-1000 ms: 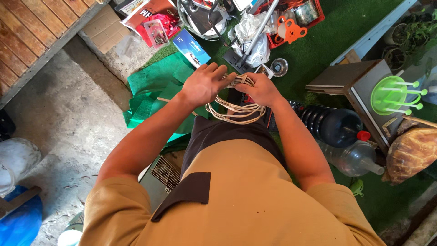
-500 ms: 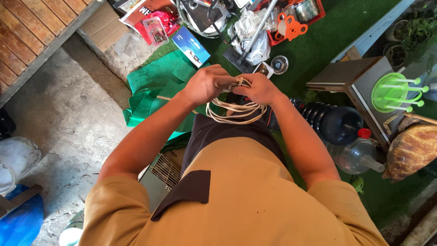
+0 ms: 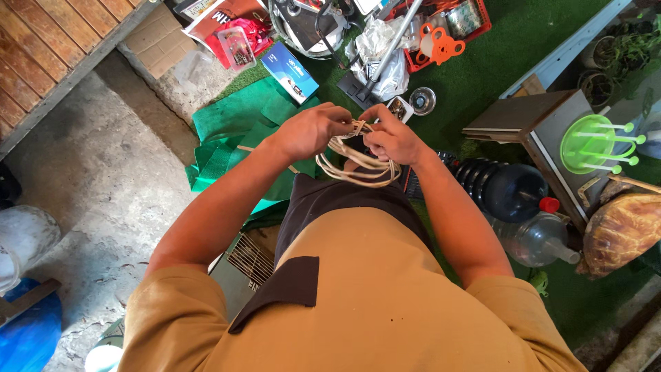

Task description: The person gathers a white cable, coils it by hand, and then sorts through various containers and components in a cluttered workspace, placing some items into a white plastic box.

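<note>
— Since half a second ago, what is different with the coil?

— Both hands have lifted the white cable coil (image 3: 358, 162) a little, and the right hand (image 3: 390, 138) now has its fingers more open at the top of the coil. Before, it was closed flat over the strands.

— How do the hands hold it now?

— The left hand (image 3: 313, 129) is closed around the top of the coil and pinches the cable end. The right hand grips the loops from the other side, with two fingers raised. The loops hang below both hands, in front of the person's dark apron.

— What lies around the coil?

— Beyond the coil, on the green turf, there is a blue box (image 3: 289, 70). To the right of the coil stands a dark water jug (image 3: 508, 189), lying on its side, and further right a green plastic rack (image 3: 593, 143). Left of the coil there are green felt pieces (image 3: 231, 134) on the floor.
</note>
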